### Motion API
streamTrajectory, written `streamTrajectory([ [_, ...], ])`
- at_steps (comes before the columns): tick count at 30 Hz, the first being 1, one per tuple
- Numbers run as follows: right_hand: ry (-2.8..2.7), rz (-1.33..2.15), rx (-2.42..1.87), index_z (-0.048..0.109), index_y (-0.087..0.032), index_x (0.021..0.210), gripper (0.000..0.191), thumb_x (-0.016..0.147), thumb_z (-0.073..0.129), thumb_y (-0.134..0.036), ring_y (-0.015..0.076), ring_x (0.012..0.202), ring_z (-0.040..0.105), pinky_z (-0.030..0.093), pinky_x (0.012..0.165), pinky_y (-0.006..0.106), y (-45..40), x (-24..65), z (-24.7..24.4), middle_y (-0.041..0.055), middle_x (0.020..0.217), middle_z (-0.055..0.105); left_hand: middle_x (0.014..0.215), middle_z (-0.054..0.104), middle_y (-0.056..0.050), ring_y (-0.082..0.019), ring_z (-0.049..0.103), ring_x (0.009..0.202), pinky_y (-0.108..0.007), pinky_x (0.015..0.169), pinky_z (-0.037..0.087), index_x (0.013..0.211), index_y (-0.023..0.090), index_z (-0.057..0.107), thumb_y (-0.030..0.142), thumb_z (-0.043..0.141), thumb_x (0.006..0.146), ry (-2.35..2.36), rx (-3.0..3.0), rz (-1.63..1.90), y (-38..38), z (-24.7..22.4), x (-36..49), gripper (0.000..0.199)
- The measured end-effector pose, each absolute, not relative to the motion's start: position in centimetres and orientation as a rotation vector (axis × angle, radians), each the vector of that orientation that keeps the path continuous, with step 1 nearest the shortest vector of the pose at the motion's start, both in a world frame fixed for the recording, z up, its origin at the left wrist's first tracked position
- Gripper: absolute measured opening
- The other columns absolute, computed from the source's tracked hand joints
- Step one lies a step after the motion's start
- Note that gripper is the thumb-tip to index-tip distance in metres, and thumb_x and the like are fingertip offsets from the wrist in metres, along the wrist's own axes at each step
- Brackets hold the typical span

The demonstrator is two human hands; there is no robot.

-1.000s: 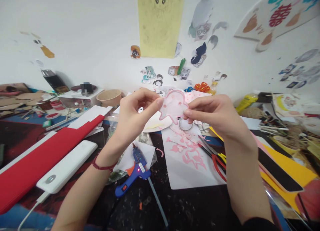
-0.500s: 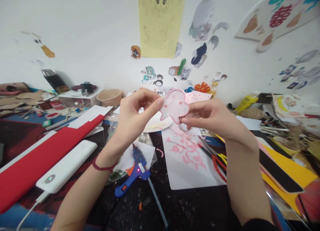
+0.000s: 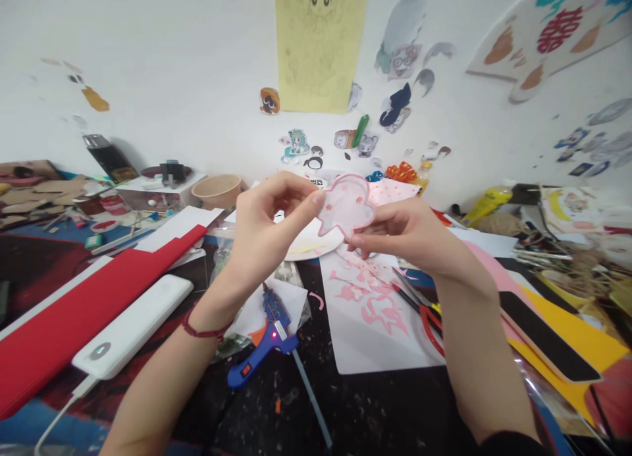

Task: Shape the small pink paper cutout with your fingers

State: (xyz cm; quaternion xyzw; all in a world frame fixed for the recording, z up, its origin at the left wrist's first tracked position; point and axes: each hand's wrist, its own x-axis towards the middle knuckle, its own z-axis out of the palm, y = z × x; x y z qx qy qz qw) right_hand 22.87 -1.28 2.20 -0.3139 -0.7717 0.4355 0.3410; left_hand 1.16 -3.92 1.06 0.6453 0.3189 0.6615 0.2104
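Note:
Between my two hands, raised above the table, is a small pale pink fan-shaped piece [image 3: 344,207] with a darker pink rim and small reddish marks. My left hand [image 3: 279,209] pinches its left edge between thumb and fingers. At its lower right edge, my right hand [image 3: 397,227] grips it with thumb and fingertips. Below, a blue glue gun [image 3: 269,341] with a lit red light lies on the dark table, a glue stick [image 3: 312,403] poking out of its back. Pink paper scraps [image 3: 382,304] are spread on a white sheet [image 3: 365,357].
Red-handled scissors [image 3: 429,321] lie beside the white sheet, partly behind my right forearm. A white power bank [image 3: 133,328] with a cable and a long red strip [image 3: 99,311] lie left. A phone-like black slab [image 3: 548,337] rests right. A beige bowl [image 3: 217,191] stands behind.
My right hand has shifted slightly left and its fingers have moved along the lower edge of the pink piece. The piece has turned a little. My left hand has hardly moved.

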Motion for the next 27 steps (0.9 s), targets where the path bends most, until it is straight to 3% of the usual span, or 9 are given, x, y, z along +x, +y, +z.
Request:
streamTrajectory([
  [27,-1.999,1.001,-0.79,0.08,-0.02,0.075,0.009,0.077,0.084,-0.027,0.0096,0.058,0.064,0.051,0.053,0.02,-1.63,22.69,2.51,-0.0003,0.064,0.074,0.079,0.07,-0.001,-0.012,0.061,0.072,-0.027,0.065,0.047,0.084,0.02,0.074,0.025,0.078,0.086,0.851,1.87,1.918,-3.47,0.54,1.12,0.007],
])
